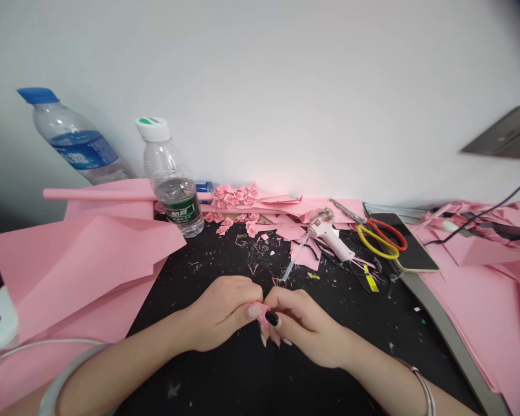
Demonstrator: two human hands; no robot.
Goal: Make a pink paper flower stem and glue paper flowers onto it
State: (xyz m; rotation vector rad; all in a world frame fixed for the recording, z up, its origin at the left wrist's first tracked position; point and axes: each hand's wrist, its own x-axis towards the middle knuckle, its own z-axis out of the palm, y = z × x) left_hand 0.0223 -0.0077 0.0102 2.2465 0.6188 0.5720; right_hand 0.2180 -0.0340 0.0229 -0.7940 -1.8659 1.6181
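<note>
Between my two hands, low in the middle of the view, is a small folded piece of pink paper (262, 312). My left hand (225, 312) pinches it from the left, thumb on top. From the right, my right hand (309, 326) grips the same piece, its black-nailed thumb pressed against it. The fingers of both hands meet around the paper and hide most of it. Several small folded pink paper flowers (236, 195) lie in a pile by the wall. A pale pink glue gun (334, 240) rests on the black table (225, 378).
Large pink sheets (91, 254) cover the left side, near a green-labelled bottle (175, 185) and a blue-capped bottle (80, 141). Scissors (379, 241) with yellow and red handles lie against a phone (416, 248). More pink sheets (476, 306) are at right. Paper scraps and cables lie about.
</note>
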